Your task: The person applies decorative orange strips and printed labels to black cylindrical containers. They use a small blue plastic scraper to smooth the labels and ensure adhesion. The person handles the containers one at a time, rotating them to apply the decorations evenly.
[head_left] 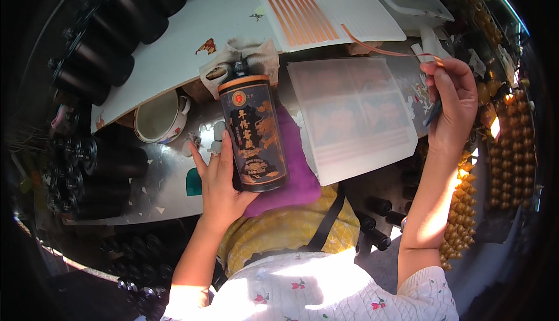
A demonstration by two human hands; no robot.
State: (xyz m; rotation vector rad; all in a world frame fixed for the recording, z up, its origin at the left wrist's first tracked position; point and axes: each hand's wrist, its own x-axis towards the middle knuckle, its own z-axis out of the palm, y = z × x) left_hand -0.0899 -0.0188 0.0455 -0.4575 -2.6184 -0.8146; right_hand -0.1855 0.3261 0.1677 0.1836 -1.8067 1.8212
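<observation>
My left hand (220, 176) grips a dark cylindrical bottle (254, 130) with orange and gold decoration, lying lengthwise on a purple cloth (298, 169). My fingers wrap its left side. My right hand (453, 101) is raised at the right. It pinches the end of a thin orange strip (372, 45) and also holds a dark slim tool (433, 111). The strip runs from a white sheet (343, 4) carrying several orange stripes (297, 8).
A translucent sheet (355, 117) lies right of the bottle. A white cup (158, 117) sits at the left on the metal table (169, 181). Rows of dark bottles (110, 36) line the left side. Golden caps (512, 152) are stacked at the right. A rag (244, 53) lies behind the bottle.
</observation>
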